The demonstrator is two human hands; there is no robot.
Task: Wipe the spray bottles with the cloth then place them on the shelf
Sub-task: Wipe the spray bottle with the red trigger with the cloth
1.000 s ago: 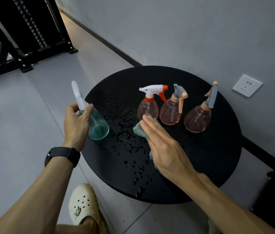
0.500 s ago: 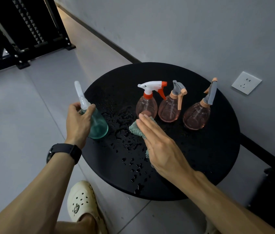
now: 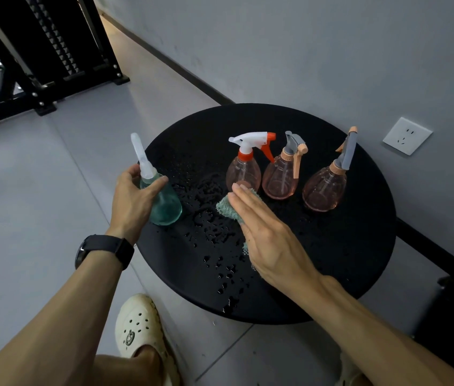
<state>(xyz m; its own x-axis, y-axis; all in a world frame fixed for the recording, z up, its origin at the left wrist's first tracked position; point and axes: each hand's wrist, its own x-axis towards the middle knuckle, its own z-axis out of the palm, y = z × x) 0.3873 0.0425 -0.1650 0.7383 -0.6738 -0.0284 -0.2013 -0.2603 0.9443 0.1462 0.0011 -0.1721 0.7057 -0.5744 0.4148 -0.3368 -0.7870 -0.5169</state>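
Observation:
My left hand grips a green spray bottle by its neck, its base at the left edge of the round black table. Flat on the wet tabletop, my right hand presses a teal cloth with straight fingers. Behind the cloth stand three pink bottles: one with a white and red trigger, one with a grey and orange trigger, and a third further right.
Water drops cover the table's left and front. A black metal shelf frame stands on the floor at the far left. A grey wall with a white socket runs behind the table. My foot in a cream clog is under the table's front edge.
My right hand and the cloth have slid slightly towards the pink bottles. The left hand keeps its hold on the green bottle.

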